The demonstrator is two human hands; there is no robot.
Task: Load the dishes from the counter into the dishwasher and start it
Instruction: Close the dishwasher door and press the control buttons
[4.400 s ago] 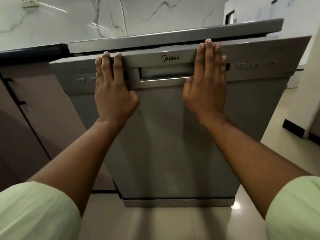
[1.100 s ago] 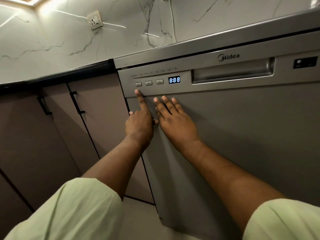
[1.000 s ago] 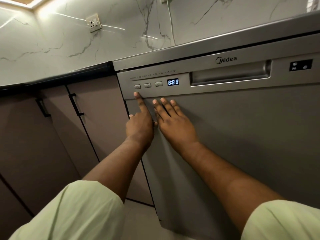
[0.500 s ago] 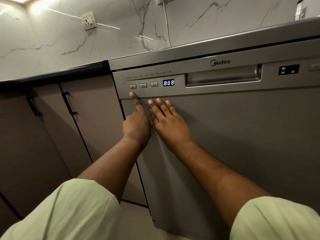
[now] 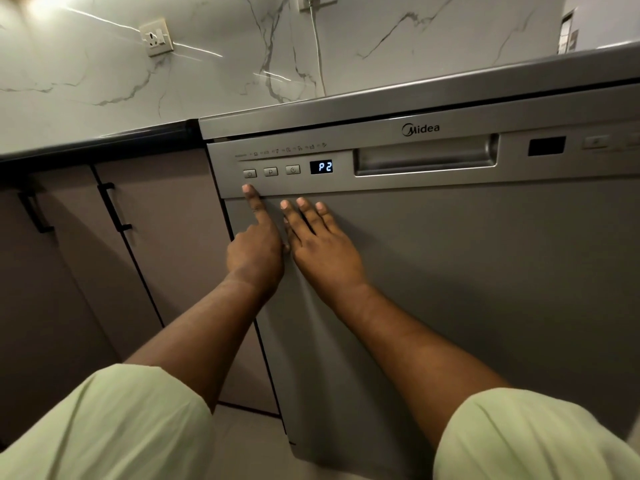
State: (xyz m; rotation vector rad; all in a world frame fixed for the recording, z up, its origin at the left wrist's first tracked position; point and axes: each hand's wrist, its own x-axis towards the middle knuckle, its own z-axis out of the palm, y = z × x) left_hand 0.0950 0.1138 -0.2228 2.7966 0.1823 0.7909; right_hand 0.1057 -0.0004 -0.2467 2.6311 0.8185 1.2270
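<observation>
Dishwasher (image 5: 450, 271) is shut, display (image 5: 321, 167) reads P2. Left hand (image 5: 254, 258): index straight, tip at the panel edge just below the power button (image 5: 249, 173), other fingers curled, holding nothing. Right hand (image 5: 322, 247): flat on the door, fingers straight.

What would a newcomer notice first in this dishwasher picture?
The lit display reading P2 stands out on the control strip, left of the handle recess. The left hand points its index finger under the power button; the right hand lies flat on the door beside it.
</observation>
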